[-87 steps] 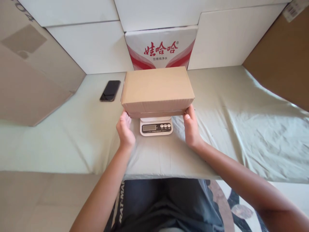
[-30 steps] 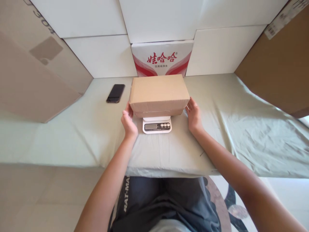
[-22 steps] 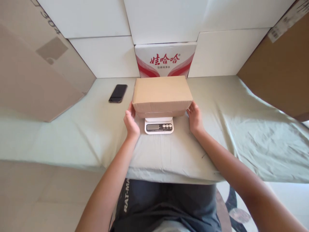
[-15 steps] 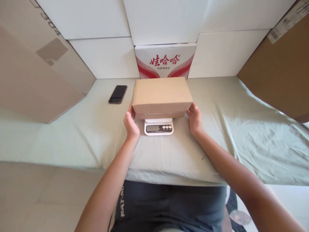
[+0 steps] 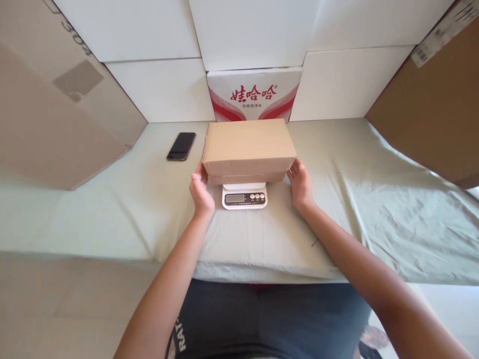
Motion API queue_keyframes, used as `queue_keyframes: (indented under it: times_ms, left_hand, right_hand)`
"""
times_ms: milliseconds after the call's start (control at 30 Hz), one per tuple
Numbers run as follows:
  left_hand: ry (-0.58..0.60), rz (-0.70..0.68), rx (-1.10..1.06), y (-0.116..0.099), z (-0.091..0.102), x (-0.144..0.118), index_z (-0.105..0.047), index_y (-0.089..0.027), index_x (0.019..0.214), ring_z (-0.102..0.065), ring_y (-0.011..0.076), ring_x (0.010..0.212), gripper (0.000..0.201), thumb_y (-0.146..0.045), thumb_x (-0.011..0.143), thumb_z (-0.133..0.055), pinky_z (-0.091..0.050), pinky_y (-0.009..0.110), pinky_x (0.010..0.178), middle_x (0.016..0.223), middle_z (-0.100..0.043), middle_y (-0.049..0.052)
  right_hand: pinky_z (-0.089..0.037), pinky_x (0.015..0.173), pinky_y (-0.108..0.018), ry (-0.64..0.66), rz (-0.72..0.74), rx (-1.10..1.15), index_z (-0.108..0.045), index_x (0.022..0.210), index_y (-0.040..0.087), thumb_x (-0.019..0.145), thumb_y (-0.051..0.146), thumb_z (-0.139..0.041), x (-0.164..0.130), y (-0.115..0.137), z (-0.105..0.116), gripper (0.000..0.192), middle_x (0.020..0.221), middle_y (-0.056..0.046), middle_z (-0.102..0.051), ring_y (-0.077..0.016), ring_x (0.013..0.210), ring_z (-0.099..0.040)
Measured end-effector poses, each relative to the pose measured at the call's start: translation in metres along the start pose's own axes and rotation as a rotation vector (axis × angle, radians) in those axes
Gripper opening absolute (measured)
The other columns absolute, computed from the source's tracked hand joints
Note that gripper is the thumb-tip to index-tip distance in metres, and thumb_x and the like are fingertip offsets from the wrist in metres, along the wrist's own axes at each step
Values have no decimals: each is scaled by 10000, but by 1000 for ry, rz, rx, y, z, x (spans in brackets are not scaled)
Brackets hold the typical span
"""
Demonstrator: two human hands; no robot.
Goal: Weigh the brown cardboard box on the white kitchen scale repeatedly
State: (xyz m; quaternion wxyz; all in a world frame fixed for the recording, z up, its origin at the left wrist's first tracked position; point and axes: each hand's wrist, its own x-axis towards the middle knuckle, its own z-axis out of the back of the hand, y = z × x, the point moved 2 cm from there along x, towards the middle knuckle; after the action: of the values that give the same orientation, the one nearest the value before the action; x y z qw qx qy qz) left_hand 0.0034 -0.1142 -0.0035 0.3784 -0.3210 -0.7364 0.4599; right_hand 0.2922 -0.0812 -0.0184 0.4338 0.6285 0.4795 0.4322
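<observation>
Both forearms are bare from the bottom edge of the view up to the wrists, with no sleeve, watch, band or ring to be seen on either. The left hand [image 5: 201, 192] and the right hand [image 5: 300, 186] are ungloved, their fingers [image 5: 294, 170] slim, with short nails. Below the arms, at the bottom of the view, lies dark grey clothing [image 5: 269, 319] of a soft, slightly creased cloth. White capital letters [image 5: 182, 335] run up its left part, only partly in view, reading roughly "RAT".
</observation>
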Motion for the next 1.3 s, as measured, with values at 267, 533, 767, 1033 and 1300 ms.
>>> queue_keyframes:
  times_ms: [267, 533, 767, 1033, 1300]
  left_hand:
    - [-27, 22, 24, -5, 3, -13, -707, -165, 1460, -519, 351, 1561, 1009, -933, 850, -471, -442, 428, 1271, 1599, -611, 210]
    - [-68, 48, -5, -6, -1, -12, -726, -173, 1435, -537, 323, 1551, 754, -684, 902, -573, -451, 414, 1269, 1591, -632, 165]
    - [-46, 45, -13, -6, 1, -12, -760, -186, 1389, -555, 330, 1535, 701, -647, 894, -575, -463, 425, 1261, 1556, -668, 148]
    - [-20, 84, -44, -1, -1, -8, -801, -156, 1304, -616, 371, 1472, 724, -698, 870, -594, -489, 490, 1233, 1435, -743, 191]
    - [173, -29, -171, -36, -29, 23, -788, -207, 1318, -519, 357, 1563, 704, -740, 896, -608, -423, 494, 1285, 1528, -689, 147]
  right_hand:
    - [-181, 1453, -544, 81, 83, -78, -459, 1602, 418, 938, 826, -486, -18, 6, -8, 780, 1814, 66, -341, -255, 1734, -241]
    - [-190, 1462, -479, 210, 259, -142, -444, 1623, 389, 987, 774, -493, -42, 34, -26, 745, 1823, 56, -322, -270, 1739, -218]
    - [-220, 1454, -491, 256, 239, -89, -530, 1554, 386, 987, 768, -477, -40, 43, -33, 686, 1762, 57, -448, -271, 1725, -266]
    - [-268, 1438, -508, 215, 243, -120, -506, 1555, 397, 973, 782, -462, -42, 48, -41, 699, 1767, 52, -433, -291, 1710, -296]
    - [-234, 1447, -511, 114, 353, -106, -450, 1567, 449, 891, 810, -536, 5, 60, -51, 771, 1737, 75, -449, -305, 1730, -220]
